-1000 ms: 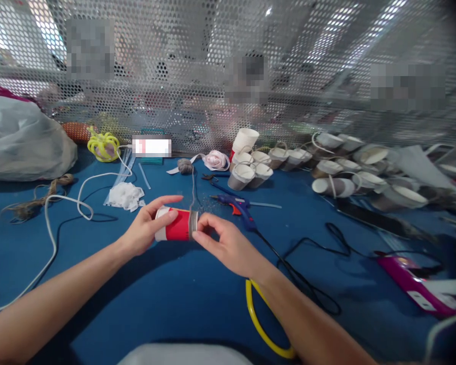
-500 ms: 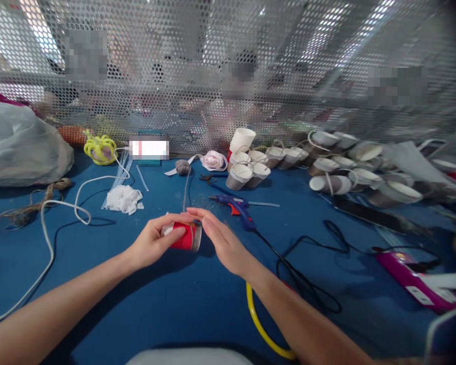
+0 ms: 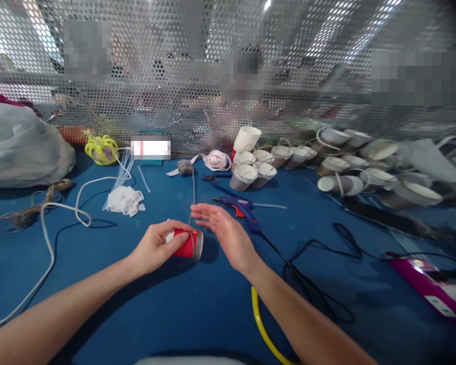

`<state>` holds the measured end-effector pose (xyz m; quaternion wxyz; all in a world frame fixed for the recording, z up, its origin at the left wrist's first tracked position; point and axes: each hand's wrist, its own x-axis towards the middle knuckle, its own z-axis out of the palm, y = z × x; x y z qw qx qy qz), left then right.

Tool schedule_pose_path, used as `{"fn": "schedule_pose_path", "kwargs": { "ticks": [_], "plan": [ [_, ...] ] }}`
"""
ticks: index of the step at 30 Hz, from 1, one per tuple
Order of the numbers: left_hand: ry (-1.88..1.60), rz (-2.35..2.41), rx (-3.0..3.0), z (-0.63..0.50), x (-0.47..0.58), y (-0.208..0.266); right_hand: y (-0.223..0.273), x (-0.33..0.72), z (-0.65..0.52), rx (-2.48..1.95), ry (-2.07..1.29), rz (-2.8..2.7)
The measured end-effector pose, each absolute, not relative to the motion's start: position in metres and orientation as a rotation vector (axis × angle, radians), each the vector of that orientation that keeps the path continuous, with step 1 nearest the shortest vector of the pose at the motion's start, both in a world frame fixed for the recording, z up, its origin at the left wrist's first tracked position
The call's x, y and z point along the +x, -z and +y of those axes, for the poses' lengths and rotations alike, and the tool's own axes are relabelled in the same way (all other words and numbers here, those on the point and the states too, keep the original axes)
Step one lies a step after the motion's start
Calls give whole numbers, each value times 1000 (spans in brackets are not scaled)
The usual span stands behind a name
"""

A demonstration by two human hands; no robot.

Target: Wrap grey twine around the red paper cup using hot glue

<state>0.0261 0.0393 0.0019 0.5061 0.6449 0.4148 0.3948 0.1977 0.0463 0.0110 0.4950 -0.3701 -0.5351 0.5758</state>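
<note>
Cup [image 3: 189, 248] juts from gripping left fingers [image 3: 174, 244], rim [image 3: 200, 246] just clear of loose right fingers [image 3: 210, 213].

The left hand [image 3: 157, 248] and the right hand [image 3: 228, 233] are both totally bare, with slim, longish fingers and wrists that narrow a fair bit. Same deal with the left forearm [image 3: 68, 306] and right forearm [image 3: 289, 304]: bare, pretty lean, getting thicker toward the elbow end where the view cuts them off. Fingernails are honestly too small and soft to make out. There's also a whitish, rounded edge [image 3: 193, 361] poking in at the very bottom, but I can't tell if that's clothing or something else.
</note>
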Motion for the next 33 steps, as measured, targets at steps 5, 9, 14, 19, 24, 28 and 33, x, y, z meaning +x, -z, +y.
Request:
{"fn": "schedule_pose_path", "kwargs": {
  "ticks": [5, 9, 14, 19, 24, 28, 33],
  "plan": [
    [-1010, 1057, 1516, 39, 25, -2, -29, 215, 55, -1279, -1020, -1228],
    [-1056, 1086, 1516, 41, 23, -2, -44, 249, 70, -1892, -347, -1658],
    [-1073, 1113, 1581, 43, 20, -1, -26, 279, 91, -2211, -329, -1821],
    [-1098, 1149, 1668, 47, 18, 5, -6, 282, 99, -2385, -390, -1927],
    [-1098, 1172, 1778, 52, 16, 11, -8, 286, 102, -2440, -389, -1894],
    [-1100, 1197, 1808, 53, 15, 12, -8, 288, 103, -2374, -447, -1826],
    [-1114, 1238, 1849, 55, 14, 11, -14, 285, 94, -2176, -610, -1596]
  ]
}}
